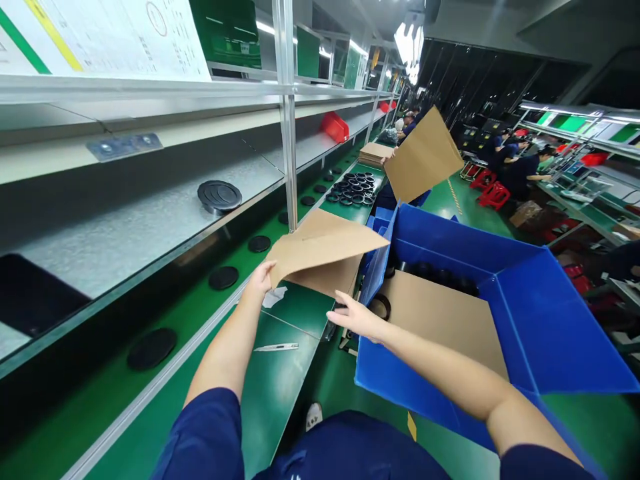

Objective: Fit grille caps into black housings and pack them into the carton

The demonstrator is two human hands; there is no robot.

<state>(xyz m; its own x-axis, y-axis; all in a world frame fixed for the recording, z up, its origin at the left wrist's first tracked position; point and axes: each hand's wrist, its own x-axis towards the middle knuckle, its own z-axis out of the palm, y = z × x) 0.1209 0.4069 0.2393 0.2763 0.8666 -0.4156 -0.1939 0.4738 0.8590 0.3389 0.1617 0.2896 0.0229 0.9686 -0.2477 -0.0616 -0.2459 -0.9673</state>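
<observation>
My left hand (261, 277) pinches the near left corner of a brown cardboard sheet (325, 245), which is lifted at a tilt over the green bench. Beneath it lies another cardboard piece (327, 275). My right hand (357, 316) holds nothing; its fingers are spread below the sheet's right side, close to the rim of a blue corrugated box (555, 320). Inside that box, a flat cardboard sheet (440, 313) covers part of the contents, with black round parts (440, 275) showing along its far side.
A utility knife (277, 347) lies on the bench (280, 387). Black discs (223, 277) line the green strip at left, and black rings (354, 188) are heaped farther up. Another person's hand (388, 157) holds a cardboard sheet (424, 157) beyond the box. A metal post (289, 133) rises beside the bench.
</observation>
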